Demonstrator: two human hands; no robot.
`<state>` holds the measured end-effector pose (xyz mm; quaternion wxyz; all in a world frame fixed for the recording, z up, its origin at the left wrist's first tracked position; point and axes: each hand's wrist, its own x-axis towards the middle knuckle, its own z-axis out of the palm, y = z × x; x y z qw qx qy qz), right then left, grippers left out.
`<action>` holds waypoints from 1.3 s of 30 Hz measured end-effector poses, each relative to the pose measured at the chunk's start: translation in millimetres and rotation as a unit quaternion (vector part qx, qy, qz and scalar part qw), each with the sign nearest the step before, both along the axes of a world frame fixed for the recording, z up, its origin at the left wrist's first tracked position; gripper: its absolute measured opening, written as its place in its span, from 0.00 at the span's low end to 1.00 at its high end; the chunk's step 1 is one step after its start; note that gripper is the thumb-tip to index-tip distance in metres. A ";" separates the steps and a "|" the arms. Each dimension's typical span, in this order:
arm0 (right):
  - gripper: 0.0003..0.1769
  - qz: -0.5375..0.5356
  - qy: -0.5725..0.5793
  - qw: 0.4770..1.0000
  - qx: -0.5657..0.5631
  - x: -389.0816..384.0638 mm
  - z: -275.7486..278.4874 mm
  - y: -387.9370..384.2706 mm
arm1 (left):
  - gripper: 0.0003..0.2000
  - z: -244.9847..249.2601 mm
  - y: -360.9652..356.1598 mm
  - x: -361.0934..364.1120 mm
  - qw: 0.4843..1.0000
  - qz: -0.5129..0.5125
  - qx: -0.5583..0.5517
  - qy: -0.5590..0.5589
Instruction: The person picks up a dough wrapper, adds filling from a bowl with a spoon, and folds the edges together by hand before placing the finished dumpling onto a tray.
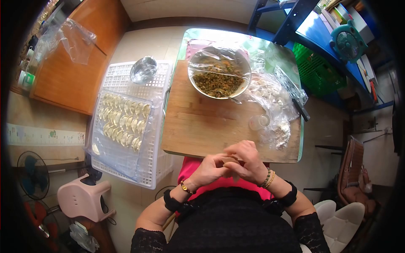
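My left hand (209, 170) and my right hand (246, 161) meet at the front edge of the wooden board (190, 122). Fingers of both are closed round a small pale dumpling (235, 176), mostly hidden by them. Beyond, a white bowl (248, 84) of chopped filling (217, 84) stands on the board, partly under clear plastic film, with a utensil handle at its rim. To the left, rows of folded dumplings (122, 120) lie on a clear tray (120, 158). One more dumpling (95, 149) sits apart near its corner.
A white plastic crate (156, 168) supports the tray and a metal bowl (144, 70). Right on the board are a cleaver (300, 109), plastic-covered pale pieces (270, 90), a small glass (259, 122) and flour (282, 135). A pink stool (82, 196) stands lower left.
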<state>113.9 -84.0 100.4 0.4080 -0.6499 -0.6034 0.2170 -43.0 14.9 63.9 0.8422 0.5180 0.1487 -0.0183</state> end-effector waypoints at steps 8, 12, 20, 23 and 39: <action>0.24 -0.055 -0.060 0.995 -0.058 6.8 -9.2 -20.9 | 0.16 0.0 7.6 -7.1 0.973 0.198 -0.121 0.008; 0.11 -0.032 -0.056 0.997 -0.047 4.3 -13.2 -19.8 | 0.17 -2.6 6.1 -10.1 0.970 0.225 -0.086 -0.014; 0.06 -0.035 -0.110 0.992 0.045 3.8 1.5 -17.0 | 0.18 31.6 -2.5 -17.4 0.967 0.241 0.066 -0.043; 0.08 -0.075 -0.112 0.986 0.097 -0.3 13.8 -14.8 | 0.18 40.9 -2.5 -15.3 0.961 0.231 0.129 -0.078; 0.10 -0.080 -0.131 0.977 0.150 4.6 28.7 -32.0 | 0.22 56.6 -17.4 -10.4 0.987 0.137 0.075 -0.019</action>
